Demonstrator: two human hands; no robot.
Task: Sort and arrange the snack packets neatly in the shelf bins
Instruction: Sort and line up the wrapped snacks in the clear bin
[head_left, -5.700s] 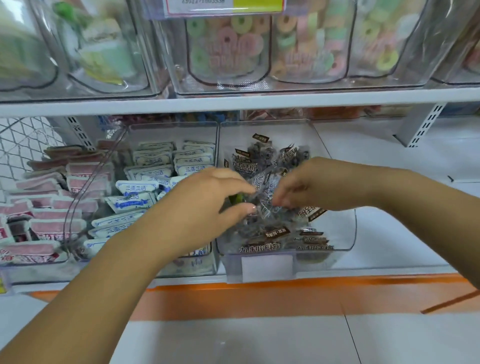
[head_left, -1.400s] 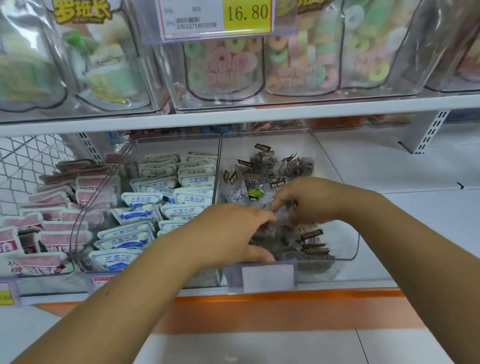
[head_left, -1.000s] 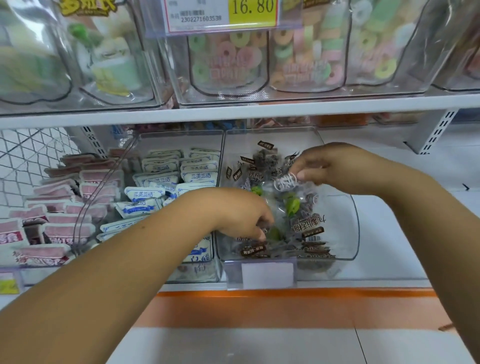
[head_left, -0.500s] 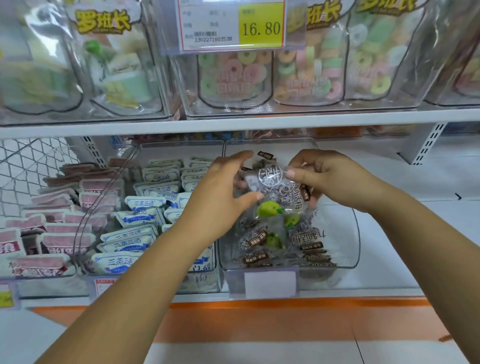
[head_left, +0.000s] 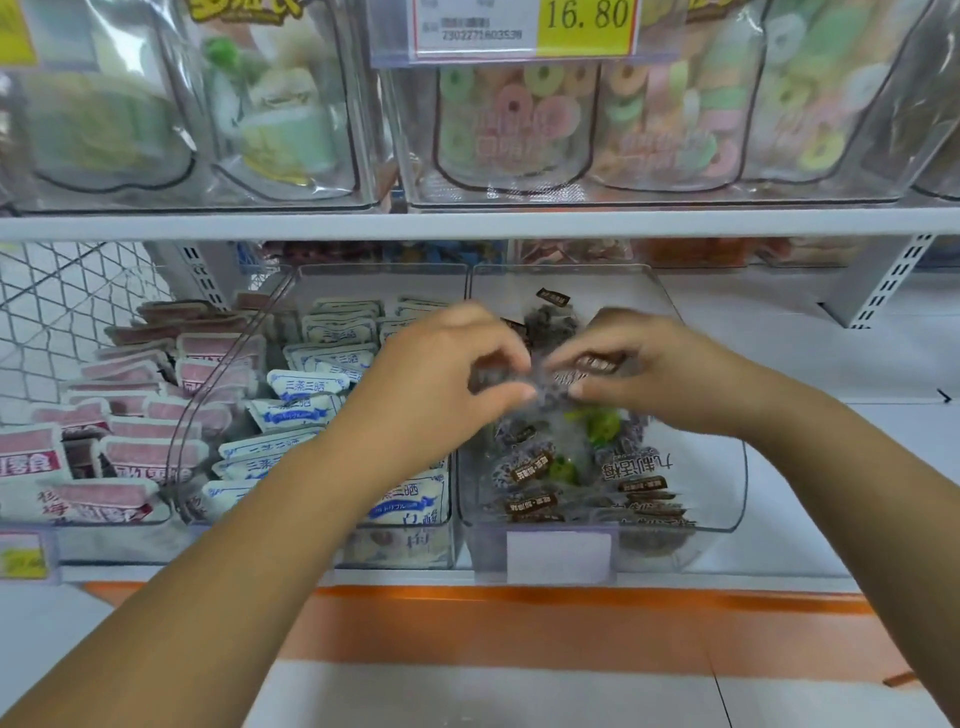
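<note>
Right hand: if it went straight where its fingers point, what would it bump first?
Probably the left hand: the right hand points left at it, both pinching one clear snack packet between them.

I read "16.80" on the yellow half of the price tag (head_left: 524, 26) clipped to the upper bin (head_left: 397, 130). The digits under its barcode are too smeared for me to trust. The blue-white packets (head_left: 305, 387) carry "三蒸三晒". A clear packet (head_left: 636, 467) shows "九制话梅", upside down from my view. Lettering on the pink packets (head_left: 150, 457) is unreadable.
</note>
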